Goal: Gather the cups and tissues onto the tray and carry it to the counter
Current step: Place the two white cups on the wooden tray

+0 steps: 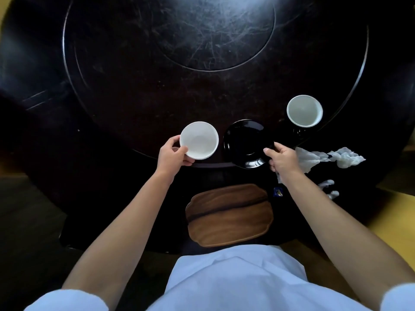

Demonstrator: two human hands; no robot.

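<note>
Left hand point(174, 153) fingers grasp the white cup point(199, 140) rim, right hand point(284, 160) fingers pinch the black saucer point(246, 143) edge, both beyond the bare wooden tray point(229, 215).

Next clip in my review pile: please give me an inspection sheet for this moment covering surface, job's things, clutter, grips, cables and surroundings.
Surface: dark round table, scratched, with a raised round centre.
Job's things: wooden tray bare at the near edge; white cup and black saucer side by side; second white cup far right on a dark saucer; crumpled tissues right of the black saucer.
Clutter: small blue wrapper and small white pieces right of the tray, too small to identify.
Grips: left hand holds the white cup's rim; right hand pinches the black saucer's edge.
Cables: nothing seen.
Surroundings: yellowish floor at the frame edges; the person wears a light blue shirt.
</note>
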